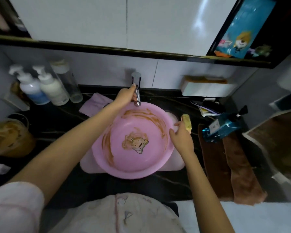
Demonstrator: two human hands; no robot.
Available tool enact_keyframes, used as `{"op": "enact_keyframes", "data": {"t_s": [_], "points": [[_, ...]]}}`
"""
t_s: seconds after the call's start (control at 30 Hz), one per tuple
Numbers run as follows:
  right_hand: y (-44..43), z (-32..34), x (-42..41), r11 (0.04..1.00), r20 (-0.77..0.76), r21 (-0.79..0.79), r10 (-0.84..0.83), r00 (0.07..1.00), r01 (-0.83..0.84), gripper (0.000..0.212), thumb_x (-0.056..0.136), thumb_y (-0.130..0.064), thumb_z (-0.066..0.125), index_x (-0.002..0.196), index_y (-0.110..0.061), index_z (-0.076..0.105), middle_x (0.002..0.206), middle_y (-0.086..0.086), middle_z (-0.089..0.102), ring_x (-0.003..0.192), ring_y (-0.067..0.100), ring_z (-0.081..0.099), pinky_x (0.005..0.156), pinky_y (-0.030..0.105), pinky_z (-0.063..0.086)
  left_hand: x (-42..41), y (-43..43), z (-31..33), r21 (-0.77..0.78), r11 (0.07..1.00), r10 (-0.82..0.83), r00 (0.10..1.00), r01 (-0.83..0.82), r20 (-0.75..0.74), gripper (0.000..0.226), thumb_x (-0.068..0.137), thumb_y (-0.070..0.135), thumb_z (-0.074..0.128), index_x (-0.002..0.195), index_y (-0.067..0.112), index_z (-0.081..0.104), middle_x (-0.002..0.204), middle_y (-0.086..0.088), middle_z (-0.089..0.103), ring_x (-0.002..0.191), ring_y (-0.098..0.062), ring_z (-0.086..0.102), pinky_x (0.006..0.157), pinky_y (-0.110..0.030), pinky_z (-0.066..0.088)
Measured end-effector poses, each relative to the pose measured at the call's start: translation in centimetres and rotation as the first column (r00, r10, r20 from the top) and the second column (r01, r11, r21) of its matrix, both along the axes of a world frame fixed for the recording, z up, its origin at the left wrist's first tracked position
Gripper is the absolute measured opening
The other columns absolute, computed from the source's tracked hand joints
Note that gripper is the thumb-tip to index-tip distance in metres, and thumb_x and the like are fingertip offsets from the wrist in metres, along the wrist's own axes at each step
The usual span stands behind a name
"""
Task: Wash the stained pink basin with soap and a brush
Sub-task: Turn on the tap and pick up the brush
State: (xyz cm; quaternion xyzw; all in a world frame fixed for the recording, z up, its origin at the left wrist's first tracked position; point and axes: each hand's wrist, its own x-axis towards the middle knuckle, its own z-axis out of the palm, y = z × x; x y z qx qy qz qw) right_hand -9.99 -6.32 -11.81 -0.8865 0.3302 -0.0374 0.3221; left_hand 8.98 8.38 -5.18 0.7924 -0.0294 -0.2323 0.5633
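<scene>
1. Dark stone counter runs below a pale tiled wall, with a white sink set into it. The pink basin sits in that sink, between your two hands, its far rim under the tap.
2. Your left hand is wrapped round the tap with the fingers curled on it. No water shows at the spout just below them.
3. Your right hand lies on the basin's rim, fingers loosely bent and thumb toward the inner side. I cannot tell whether it actually pinches the rim.
4. Just past those right fingertips lies the brush, close enough that I cannot say if a finger touches it. Further out beyond the brush stands a blue bottle (possibly the soap, though the label is unreadable).
5. Brown stains ring the inner wall and smear the bottom.
6. Expect thin plastic: light, a little flexible, and slick once wet and soapy. It sits loose in the sink, so it may rock or spin under the brush.
7. Take it by the rolled rim, thumb inside and fingers beneath, opposite the patch you are scrubbing.
</scene>
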Motion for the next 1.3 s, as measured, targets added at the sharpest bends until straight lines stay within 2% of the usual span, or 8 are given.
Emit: {"op": "enact_keyframes", "data": {"t_s": [0.1,0.23,0.33,0.6,0.7,1.03,1.2,1.3], "points": [[-0.2,0.2,0.4,0.999,-0.013,-0.009,0.032,0.999,-0.032,0.033,0.091,-0.025,0.052,0.121,-0.019,0.042,0.06,-0.006,0.048,0.055,0.014,0.052,0.049,0.025,0.036,1.4,-1.4,0.0,-0.054,0.998,0.031,0.999,-0.032,-0.016,0.041,0.101,0.03,0.035,0.067,0.015,0.055,0.047,0.008,0.056,0.037,0.002,0.047,0.04,-0.011,0.032],[-0.3,-0.2,0.0,1.0,0.015,0.007,-0.025,1.0,0.025,0.03,0.092,-0.023,0.051,0.121,-0.019,0.043,0.06,-0.002,0.052,0.051,0.012,0.053,0.047,0.023,0.036,2.1,-2.0,0.4,-0.076,0.996,0.045,0.997,-0.049,-0.056,0.032,0.097,0.019,0.044,0.067,0.014,0.056,0.061,0.005,0.051,0.051,-0.003,0.041,0.043,-0.012,0.031],[-0.2,-0.4,0.8,0.999,0.042,0.029,-0.041,0.998,0.04,0.028,0.092,-0.021,0.05,0.12,-0.019,0.045,0.059,0.001,0.054,0.05,0.015,0.054,0.046,0.027,0.041,2.9,-1.9,0.1,-0.098,0.993,0.051,0.993,-0.062,-0.108,0.032,0.094,0.016,0.048,0.063,0.014,0.058,0.045,0.009,0.052,0.044,-0.003,0.038,0.042,-0.017,0.026],[0.1,-0.3,2.3,0.999,0.069,0.004,-0.052,0.996,0.052,0.028,0.092,-0.018,0.05,0.119,-0.018,0.046,0.055,-0.001,0.05,0.05,0.016,0.052,0.05,0.031,0.045,4.4,-2.5,0.3,-0.242,0.962,0.09,0.981,-0.13,-0.169,0.029,0.093,0.017,0.049,0.067,0.011,0.061,0.037,0.012,0.048,0.033,-0.001,0.035,0.035,-0.011,0.021],[-0.1,-0.8,2.6,0.998,0.067,0.007,-0.063,0.996,0.062,0.027,0.092,-0.018,0.051,0.118,-0.018,0.046,0.054,-0.002,0.048,0.048,0.015,0.05,0.047,0.026,0.04,4.1,-2.3,-0.7,-0.236,0.968,0.054,0.987,-0.088,-0.149,0.03,0.093,0.016,0.047,0.068,0.013,0.062,0.044,0.011,0.05,0.039,-0.001,0.037,0.035,-0.011,0.026],[0.5,-0.4,2.5,0.996,0.082,0.08,-0.057,0.995,0.05,0.032,0.09,-0.018,0.054,0.12,-0.017,0.044,0.066,0.004,0.057,0.061,0.024,0.06,0.06,0.041,0.052,2.6,-1.3,-1.9,-0.184,0.98,0.051,0.991,-0.073,-0.12,0.029,0.096,0.031,0.048,0.076,0.017,0.063,0.067,0.005,0.055,0.057,-0.005,0.044,0.049,-0.018,0.03],[0.0,-0.9,0.8,0.991,0.1,0.123,-0.067,0.993,0.054,0.037,0.09,-0.018,0.057,0.123,-0.017,0.043,0.081,-0.001,0.055,0.068,0.013,0.058,0.058,0.028,0.049,-0.6,2.6,-4.3,-0.267,0.96,0.061,0.994,-0.082,-0.089,0.008,0.089,0.015,0.059,0.082,0.018,0.062,0.078,-0.003,0.062,0.07,-0.013,0.056,0.062,-0.02,0.045],[-0.4,-1.7,-0.9,0.991,0.069,0.108,-0.087,0.994,0.08,0.038,0.089,-0.019,0.059,0.124,-0.016,0.043,0.092,-0.003,0.054,0.072,0.01,0.056,0.056,0.017,0.04,-3.8,5.8,-6.0,-0.23,0.963,0.113,0.986,-0.139,-0.123,0.014,0.085,0.003,0.062,0.08,0.016,0.061,0.073,0.001,0.06,0.065,-0.009,0.054,0.06,-0.016,0.046]]}}
